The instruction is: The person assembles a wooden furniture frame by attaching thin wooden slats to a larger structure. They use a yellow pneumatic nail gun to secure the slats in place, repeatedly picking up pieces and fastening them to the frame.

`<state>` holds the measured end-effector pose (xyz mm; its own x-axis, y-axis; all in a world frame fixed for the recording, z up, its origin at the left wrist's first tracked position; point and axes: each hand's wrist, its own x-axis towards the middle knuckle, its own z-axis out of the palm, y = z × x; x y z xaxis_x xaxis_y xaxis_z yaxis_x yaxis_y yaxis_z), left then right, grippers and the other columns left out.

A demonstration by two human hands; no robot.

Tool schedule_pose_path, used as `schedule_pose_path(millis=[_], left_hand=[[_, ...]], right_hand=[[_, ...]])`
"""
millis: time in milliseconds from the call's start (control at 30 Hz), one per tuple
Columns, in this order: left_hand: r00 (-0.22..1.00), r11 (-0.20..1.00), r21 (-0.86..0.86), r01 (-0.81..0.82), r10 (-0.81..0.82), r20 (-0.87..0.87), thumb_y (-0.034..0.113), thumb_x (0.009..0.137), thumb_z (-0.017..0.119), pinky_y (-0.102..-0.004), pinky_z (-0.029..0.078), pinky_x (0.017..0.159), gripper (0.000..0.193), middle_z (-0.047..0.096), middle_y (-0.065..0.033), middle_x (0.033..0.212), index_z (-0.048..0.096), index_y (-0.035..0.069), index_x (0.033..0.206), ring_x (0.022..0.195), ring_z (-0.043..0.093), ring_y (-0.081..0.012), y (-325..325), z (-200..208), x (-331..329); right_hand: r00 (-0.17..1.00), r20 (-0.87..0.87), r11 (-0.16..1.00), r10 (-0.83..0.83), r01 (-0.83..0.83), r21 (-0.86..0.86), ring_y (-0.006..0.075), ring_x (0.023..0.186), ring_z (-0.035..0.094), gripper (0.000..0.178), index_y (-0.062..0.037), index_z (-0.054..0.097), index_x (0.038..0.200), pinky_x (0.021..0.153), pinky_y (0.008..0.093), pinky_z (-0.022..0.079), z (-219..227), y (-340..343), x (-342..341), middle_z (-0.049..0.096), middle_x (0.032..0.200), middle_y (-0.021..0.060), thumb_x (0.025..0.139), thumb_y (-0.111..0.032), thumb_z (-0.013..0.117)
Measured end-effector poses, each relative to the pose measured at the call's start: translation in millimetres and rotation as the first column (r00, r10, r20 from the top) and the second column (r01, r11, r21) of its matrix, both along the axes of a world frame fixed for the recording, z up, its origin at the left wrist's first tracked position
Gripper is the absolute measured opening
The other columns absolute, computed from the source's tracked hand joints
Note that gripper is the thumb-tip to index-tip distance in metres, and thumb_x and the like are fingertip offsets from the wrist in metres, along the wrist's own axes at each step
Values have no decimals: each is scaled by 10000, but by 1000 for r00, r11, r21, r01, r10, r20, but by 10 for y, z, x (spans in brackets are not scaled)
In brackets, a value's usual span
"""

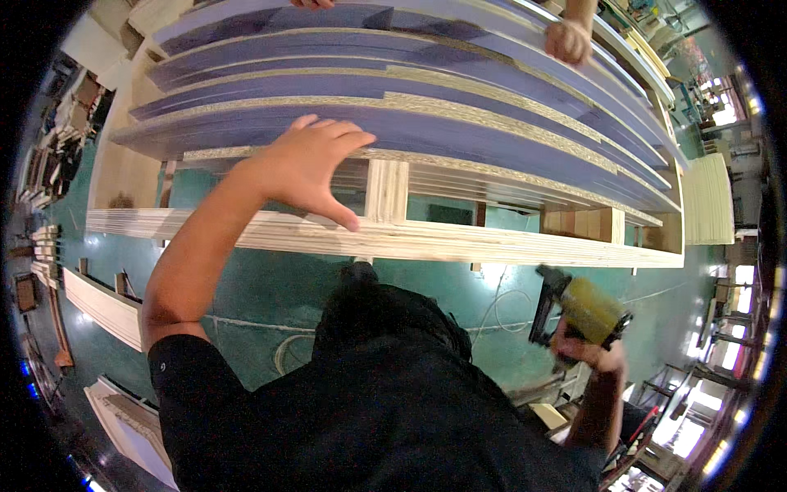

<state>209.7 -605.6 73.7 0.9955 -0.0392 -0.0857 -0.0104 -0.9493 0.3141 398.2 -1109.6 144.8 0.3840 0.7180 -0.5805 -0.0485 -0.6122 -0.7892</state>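
Note:
My left hand [307, 168] is open with its fingers spread. Its fingertips reach the face of the nearest purple-coated particleboard panel [459, 135], and the thumb points down at the front plywood rail [492, 246]. Whether it presses on either one I cannot tell. Off to the right, below the rail, my right hand [586, 351] is wrapped round the handle of a yellow and black nail gun [590, 310]. The gun is held in the air, apart from the wooden frame. A short plywood block [387, 190] joins the rail and the nearest panel just right of my left hand.
Several more purple panels [328, 49] stand on edge in rows behind. Across the frame, another person's fist [568, 43] rests over the far panels; their other hand [313, 3] is at the top edge. A thin hose [496, 316] loops over the green floor. Pale stacked boards [710, 199] are at right.

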Motion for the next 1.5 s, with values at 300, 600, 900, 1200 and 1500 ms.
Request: schedule_pose_path(millis=[300,600,900,1200,1500], left_hand=[[1000,977,-214,16,-15,4,628,460,905,-507,384,1025,1130,599,-162,1259,501,20,1323,1211,567,-357,23,-158,133],[999,964,-266,-16,28,42,572,443,930,-459,439,958,1036,652,-132,1166,567,37,1253,1146,612,-324,22,-339,121],[997,964,-266,6,14,74,537,534,923,-450,435,930,913,679,-114,1105,578,-5,1183,1121,630,-301,53,-330,141],[993,959,-283,-21,52,103,513,517,935,-458,419,936,900,667,-107,1124,579,25,1184,1126,621,-299,55,-348,137],[991,968,-250,-11,44,124,505,520,936,-456,422,935,887,664,-124,1113,576,18,1169,1120,624,-310,39,-408,141]], right_hand=[[776,324,840,540,-518,-161,164,1153,588,904,-81,388,1497,1044,333,463,408,2615,393,630,1276,94,728,-146,859],[647,180,655,741,-637,-406,191,1145,594,727,-41,472,1373,1034,337,458,187,3514,431,647,1237,115,764,-197,838],[691,146,706,708,-689,-161,167,1130,601,659,-27,482,1356,972,330,486,-34,3445,585,658,1245,107,793,-66,823],[664,117,674,739,-725,-141,167,1184,600,693,-40,460,1381,1050,332,471,-38,3500,543,647,1271,93,796,-59,829],[723,139,729,677,-632,-264,170,1143,625,695,-37,461,1377,1015,314,492,34,3456,494,675,1225,92,789,-74,831]])
